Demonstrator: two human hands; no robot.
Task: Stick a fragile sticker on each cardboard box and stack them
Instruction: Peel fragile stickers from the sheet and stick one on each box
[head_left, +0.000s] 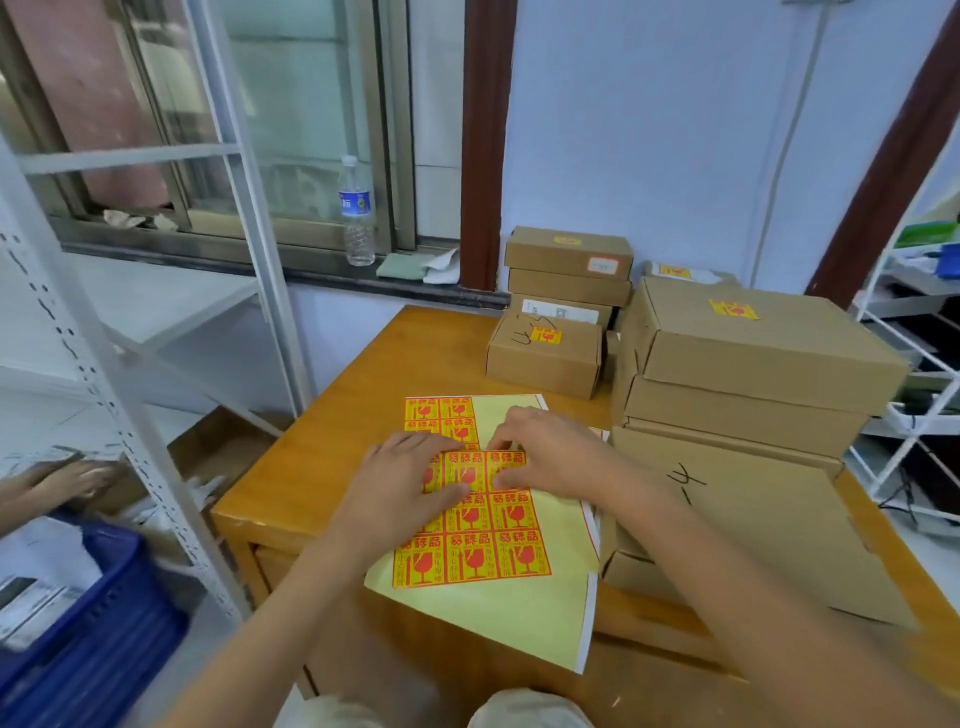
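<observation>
1. A pale yellow rectangular sticker sheet with red and yellow fragile stickers lies flat on the orange-brown wooden table. Its long axis runs from the near edge of the table away toward the wall, turned a little to the right at the near end.
2. The stickers remaining on the sheet sit in rows on its left part; each one shows a red wine glass and three red Chinese characters at the top. The smaller writing on them is too fine to read.
3. The left hand lies flat on the sheet with straight fingers that press it down; it grips nothing.
4. The right hand rests on the sheet just beside the left one, with the fingertips bent down at a sticker's edge. I cannot tell if it already pinches a sticker.
5. A stack of large brown cardboard boxes stands at the right of the sheet; the top box carries a fragile sticker, and the lowest box has black handwriting.
6. A small brown cardboard box with a sticker and a black scribble stands behind the sheet, in front of a taller stack of flat brown boxes.
7. A clear plastic water bottle with blue label stands upright on the window sill.
</observation>
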